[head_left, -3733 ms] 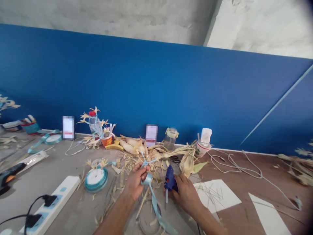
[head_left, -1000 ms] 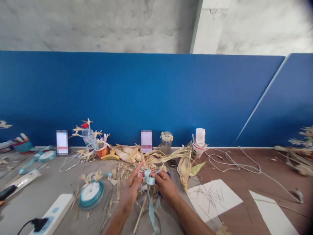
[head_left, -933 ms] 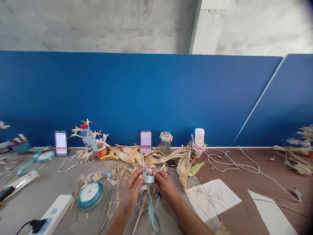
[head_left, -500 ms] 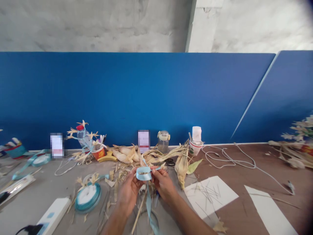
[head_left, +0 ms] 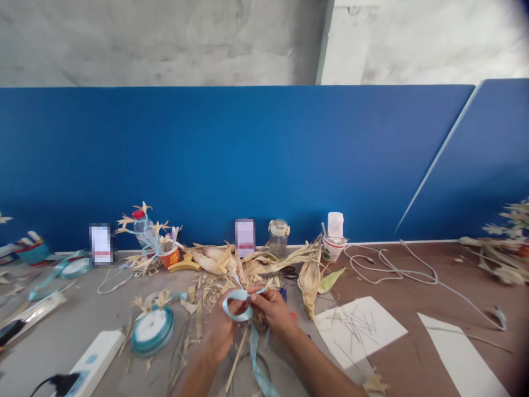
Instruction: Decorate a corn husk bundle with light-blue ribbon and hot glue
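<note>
Light blue ribbon point(head_left: 255, 358) runs up from the table and forms a loop between my two hands. My left hand point(head_left: 221, 325) is closed at the left of the loop, gripping the ribbon. With fingers pinched, my right hand point(head_left: 275, 311) holds a thin blue-wrapped stem at the loop's right side. Just behind the fingers lies a heap of dried corn husks point(head_left: 231, 259). To the left, a ribbon spool point(head_left: 152, 331) with a white centre rests on the table, dried husk petals beside it.
A white power strip point(head_left: 93, 364) lies front left. Paper with thin wires point(head_left: 359, 331) lies right. At the back stand a glass jar point(head_left: 278, 240), a paper cup point(head_left: 333, 248), a phone point(head_left: 245, 238) and a bottle with husk flowers point(head_left: 144, 229). A white cable point(head_left: 392, 270) winds across the right side.
The ribbon loop has shifted left and now opens rounder, turned more toward me. My hands have tilted slightly, and the view has drifted a little.
</note>
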`<state>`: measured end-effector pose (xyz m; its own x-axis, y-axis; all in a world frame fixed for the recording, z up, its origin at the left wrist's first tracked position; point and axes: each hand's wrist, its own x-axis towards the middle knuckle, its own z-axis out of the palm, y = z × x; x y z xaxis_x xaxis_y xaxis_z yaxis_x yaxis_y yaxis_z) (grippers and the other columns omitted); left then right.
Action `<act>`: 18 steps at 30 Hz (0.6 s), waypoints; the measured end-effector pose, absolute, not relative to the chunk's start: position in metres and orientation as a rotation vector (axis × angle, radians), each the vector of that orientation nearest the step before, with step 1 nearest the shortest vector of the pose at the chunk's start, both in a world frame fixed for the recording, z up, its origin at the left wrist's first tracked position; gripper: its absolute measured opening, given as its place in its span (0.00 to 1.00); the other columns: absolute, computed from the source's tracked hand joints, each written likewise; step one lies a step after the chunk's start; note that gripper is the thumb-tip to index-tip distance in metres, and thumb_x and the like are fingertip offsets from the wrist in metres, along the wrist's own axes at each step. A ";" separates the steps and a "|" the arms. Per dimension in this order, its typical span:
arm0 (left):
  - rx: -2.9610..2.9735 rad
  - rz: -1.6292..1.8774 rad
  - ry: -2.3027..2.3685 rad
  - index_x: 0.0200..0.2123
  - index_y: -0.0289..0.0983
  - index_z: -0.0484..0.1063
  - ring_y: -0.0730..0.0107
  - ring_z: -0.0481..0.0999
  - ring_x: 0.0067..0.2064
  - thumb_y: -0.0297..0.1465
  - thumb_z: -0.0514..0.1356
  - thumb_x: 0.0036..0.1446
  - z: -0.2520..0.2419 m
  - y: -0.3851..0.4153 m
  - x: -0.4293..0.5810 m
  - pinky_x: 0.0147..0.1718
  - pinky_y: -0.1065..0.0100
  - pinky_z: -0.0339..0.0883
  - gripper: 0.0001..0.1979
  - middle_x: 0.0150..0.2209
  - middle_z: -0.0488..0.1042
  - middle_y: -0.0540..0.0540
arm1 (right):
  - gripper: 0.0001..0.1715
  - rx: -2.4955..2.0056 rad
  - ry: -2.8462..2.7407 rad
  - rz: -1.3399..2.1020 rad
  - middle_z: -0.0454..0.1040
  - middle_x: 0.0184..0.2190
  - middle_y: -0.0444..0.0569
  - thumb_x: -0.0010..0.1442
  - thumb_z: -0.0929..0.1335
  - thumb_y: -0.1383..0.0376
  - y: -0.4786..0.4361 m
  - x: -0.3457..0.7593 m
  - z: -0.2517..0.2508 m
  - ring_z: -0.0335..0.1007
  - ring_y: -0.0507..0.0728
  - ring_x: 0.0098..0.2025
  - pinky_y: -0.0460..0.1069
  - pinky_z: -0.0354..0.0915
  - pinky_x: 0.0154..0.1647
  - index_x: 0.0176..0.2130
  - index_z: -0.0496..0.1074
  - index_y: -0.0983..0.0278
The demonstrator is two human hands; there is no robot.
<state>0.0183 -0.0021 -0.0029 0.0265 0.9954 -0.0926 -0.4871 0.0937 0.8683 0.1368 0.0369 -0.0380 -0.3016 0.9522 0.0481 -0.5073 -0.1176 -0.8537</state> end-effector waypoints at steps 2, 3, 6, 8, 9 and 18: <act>0.743 1.324 0.904 0.27 0.35 0.72 0.71 0.68 0.27 0.30 0.68 0.37 0.000 -0.004 0.019 0.27 0.71 0.58 0.11 0.25 0.74 0.49 | 0.16 -0.677 -1.007 1.662 0.65 0.16 0.39 0.39 0.74 0.58 0.034 0.137 -0.034 0.56 0.47 0.18 0.44 0.54 0.22 0.28 0.74 0.66; 0.734 1.323 0.920 0.26 0.35 0.72 0.72 0.68 0.26 0.29 0.68 0.35 0.001 -0.005 0.020 0.26 0.72 0.57 0.12 0.25 0.73 0.50 | 0.16 -0.692 -1.021 1.657 0.66 0.16 0.39 0.39 0.74 0.58 0.033 0.137 -0.033 0.56 0.47 0.19 0.44 0.54 0.23 0.28 0.74 0.66; 0.734 1.320 0.947 0.23 0.35 0.70 0.74 0.66 0.25 0.30 0.68 0.35 0.001 -0.004 0.019 0.25 0.72 0.56 0.11 0.25 0.73 0.50 | 0.16 -0.732 -1.053 1.622 0.69 0.19 0.41 0.39 0.74 0.58 0.031 0.136 -0.030 0.60 0.49 0.22 0.45 0.56 0.25 0.28 0.74 0.65; 0.739 1.292 0.954 0.22 0.35 0.69 0.74 0.65 0.24 0.29 0.68 0.35 -0.001 -0.003 0.018 0.24 0.72 0.55 0.11 0.22 0.71 0.51 | 0.15 -0.750 -1.070 1.593 0.70 0.20 0.42 0.40 0.73 0.59 0.031 0.136 -0.031 0.62 0.51 0.24 0.46 0.58 0.27 0.28 0.74 0.65; 0.734 1.272 0.951 0.22 0.35 0.69 0.74 0.64 0.23 0.29 0.68 0.36 -0.002 -0.003 0.018 0.24 0.72 0.54 0.10 0.20 0.70 0.51 | 0.14 -0.758 -1.084 1.578 0.71 0.21 0.43 0.40 0.73 0.59 0.032 0.136 -0.031 0.63 0.51 0.24 0.46 0.59 0.27 0.29 0.74 0.65; 0.727 1.243 0.984 0.25 0.37 0.70 0.70 0.69 0.24 0.33 0.66 0.40 -0.009 0.001 0.017 0.25 0.71 0.58 0.09 0.19 0.69 0.52 | 0.13 -0.782 -1.225 1.530 0.71 0.22 0.43 0.42 0.72 0.61 0.028 0.133 -0.031 0.65 0.53 0.25 0.48 0.60 0.29 0.31 0.71 0.64</act>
